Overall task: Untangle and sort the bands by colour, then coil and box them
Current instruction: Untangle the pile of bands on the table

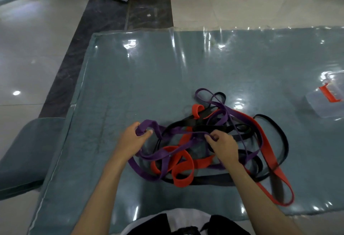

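Observation:
A tangled heap of flat bands lies on the table in front of me: purple bands (154, 157), red bands (183, 174) and black bands (214, 180) are looped through one another. My left hand (133, 139) grips a folded end of a purple band at the heap's left edge. My right hand (224, 144) pinches a thin purple strand over the middle of the heap. A long red loop (275, 169) trails toward the front right.
The table (130, 86) is covered in glossy teal plastic. A clear plastic box (324, 104) with a red clip stands at the right edge. A teal chair seat (28, 151) sits to the left of the table. Tiled floor lies beyond.

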Demonstrator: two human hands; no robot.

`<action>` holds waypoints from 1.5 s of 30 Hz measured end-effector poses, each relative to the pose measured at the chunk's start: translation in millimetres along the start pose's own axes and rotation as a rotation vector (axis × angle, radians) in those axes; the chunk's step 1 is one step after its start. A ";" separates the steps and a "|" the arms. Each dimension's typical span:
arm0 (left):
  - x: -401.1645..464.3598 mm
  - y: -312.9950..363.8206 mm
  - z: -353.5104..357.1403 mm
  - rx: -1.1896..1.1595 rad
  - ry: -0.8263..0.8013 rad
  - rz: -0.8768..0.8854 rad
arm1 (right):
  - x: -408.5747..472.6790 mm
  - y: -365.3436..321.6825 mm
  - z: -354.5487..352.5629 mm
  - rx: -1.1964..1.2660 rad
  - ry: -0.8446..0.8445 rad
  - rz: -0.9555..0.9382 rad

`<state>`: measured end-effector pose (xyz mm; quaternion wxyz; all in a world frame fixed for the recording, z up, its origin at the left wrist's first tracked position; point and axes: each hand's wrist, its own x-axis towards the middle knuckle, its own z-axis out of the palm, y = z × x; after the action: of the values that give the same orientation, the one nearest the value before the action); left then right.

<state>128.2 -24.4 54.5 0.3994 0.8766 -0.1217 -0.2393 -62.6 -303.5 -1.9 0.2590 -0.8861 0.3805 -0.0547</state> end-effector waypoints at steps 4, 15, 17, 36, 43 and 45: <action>4.5 2.3 3.1 0.034 -0.254 -0.010 | 24.7 -17.2 -3.6 0.488 -0.005 0.122; 3.0 11.7 -12.1 -0.049 -0.680 -0.039 | 67.6 -17.8 12.3 0.150 -0.304 -0.119; 6.1 13.5 -18.8 -0.095 -0.660 -0.022 | 63.3 -17.7 21.2 -0.149 -0.415 -0.204; -12.7 28.8 -75.8 0.003 -0.384 0.119 | 68.8 -9.9 -26.7 0.282 0.091 0.004; -47.8 35.4 -110.0 -0.078 -0.357 0.153 | 70.7 -14.8 -49.1 0.119 0.188 0.114; -59.9 36.7 -117.9 -0.120 -0.359 0.168 | 67.5 -17.4 -51.8 0.012 0.264 0.194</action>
<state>137.1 51.6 168.4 0.4414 0.7812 -0.2492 -0.3644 -19.1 -362.6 44.6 0.2161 -0.8287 0.4947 -0.1475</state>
